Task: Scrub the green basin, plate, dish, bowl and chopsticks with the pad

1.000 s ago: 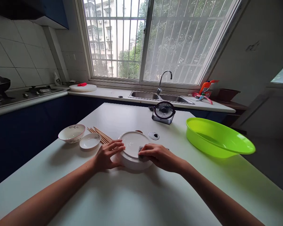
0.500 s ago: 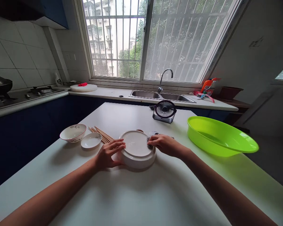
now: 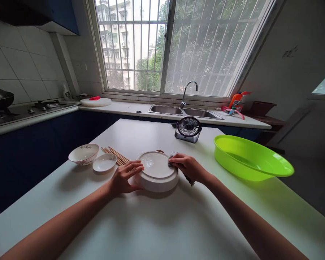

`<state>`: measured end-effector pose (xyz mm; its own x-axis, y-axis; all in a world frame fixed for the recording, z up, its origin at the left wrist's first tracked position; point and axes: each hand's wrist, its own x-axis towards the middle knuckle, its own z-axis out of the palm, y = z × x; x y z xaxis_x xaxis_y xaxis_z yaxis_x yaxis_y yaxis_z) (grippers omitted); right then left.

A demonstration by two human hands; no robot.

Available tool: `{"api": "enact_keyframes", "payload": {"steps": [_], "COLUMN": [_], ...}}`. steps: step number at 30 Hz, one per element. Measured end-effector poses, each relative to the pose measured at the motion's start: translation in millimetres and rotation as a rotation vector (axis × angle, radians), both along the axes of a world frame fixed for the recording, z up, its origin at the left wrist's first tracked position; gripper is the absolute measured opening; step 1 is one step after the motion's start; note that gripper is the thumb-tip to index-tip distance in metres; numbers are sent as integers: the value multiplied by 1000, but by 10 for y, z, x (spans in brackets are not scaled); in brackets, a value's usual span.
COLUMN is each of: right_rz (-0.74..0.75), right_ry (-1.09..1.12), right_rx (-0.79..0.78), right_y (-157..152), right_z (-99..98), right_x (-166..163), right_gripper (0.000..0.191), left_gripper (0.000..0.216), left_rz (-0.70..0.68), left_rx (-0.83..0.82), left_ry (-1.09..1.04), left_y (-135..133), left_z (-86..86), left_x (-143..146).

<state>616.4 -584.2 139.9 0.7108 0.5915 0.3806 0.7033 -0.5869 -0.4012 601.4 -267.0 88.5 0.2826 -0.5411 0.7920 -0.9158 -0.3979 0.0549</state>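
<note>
An upside-down white dish (image 3: 157, 184) lies on the table in front of me, its round base facing up. My left hand (image 3: 126, 177) grips the dish's left side, fingers over the base edge and thumb low on the wall. A crumpled grey cloth (image 3: 190, 180) is bunched in my right hand (image 3: 189, 167), which presses it on the right edge of the base. Part of the cloth hangs out below that palm. Wooden chopsticks (image 3: 116, 155) lie behind my left hand, beside a small white saucer (image 3: 104, 163) and a flowered bowl (image 3: 83, 154).
A large lime-green basin (image 3: 243, 168) stands on the right of the white table (image 3: 151, 227). Towards the far edge is a small black fan (image 3: 189, 128). Beyond lies a counter with a double sink (image 3: 169, 109), a tap (image 3: 188, 92) and a round white board (image 3: 96, 102).
My right hand has shifted slightly on the dish's right edge, and a hanging part of the grey cloth now shows beneath it. The left hand keeps its hold in the same place.
</note>
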Motion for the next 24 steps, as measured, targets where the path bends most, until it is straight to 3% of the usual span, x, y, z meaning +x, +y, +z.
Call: {"api": "enact_keyframes", "payload": {"steps": [7,12,18,24], "right_rz": [-8,49,-17,-16], "right_ry": [26,96,34,-9], "right_rx": [111,273,389,383], "right_y": [-45,-61,-169,-168], "right_z": [73,173,217,176], "right_x": [-342,-497,-570,-676], "right_gripper": [27,28,31,27], "left_gripper": [63,62,60,62], "left_rz": [-6,18,206,383], "left_rx": [-13,7,39,79], "left_ry": [7,8,25,2], "left_y": [-16,-5,8,100], "left_z": [-7,43,146,308], "left_x": [17,25,60,138]}}
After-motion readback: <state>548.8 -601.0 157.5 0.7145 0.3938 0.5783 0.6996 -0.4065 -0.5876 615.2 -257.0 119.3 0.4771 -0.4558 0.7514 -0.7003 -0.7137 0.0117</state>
